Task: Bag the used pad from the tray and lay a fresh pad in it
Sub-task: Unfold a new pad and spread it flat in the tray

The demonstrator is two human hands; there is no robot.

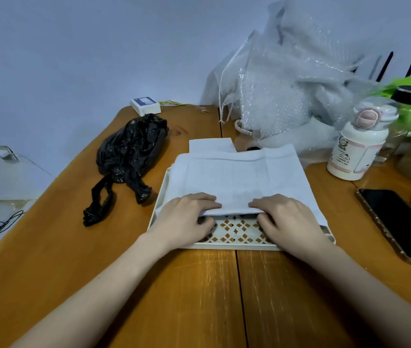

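Both hands, left (pixel 185 217) and right (pixel 286 217), each grip pinching the near edge of the white pad (pixel 237 182). Pad spread over the cream tray (pixel 234 244). Left of the tray, a tied black bag (pixel 129 151) on the tabletop (pixel 174 297).

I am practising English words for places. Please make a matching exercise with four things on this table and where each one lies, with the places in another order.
Things:
1. black bag
2. phone
3. pad
4. white bottle

Places:
A. at the table's right edge, lying flat
B. over the tray, its near edge held by both hands
C. left of the tray, crumpled
D. right of the tray, standing, farther back than the phone

Pairs: 1-C, 2-A, 3-B, 4-D. The left hand and right hand grip the pad's near edge.
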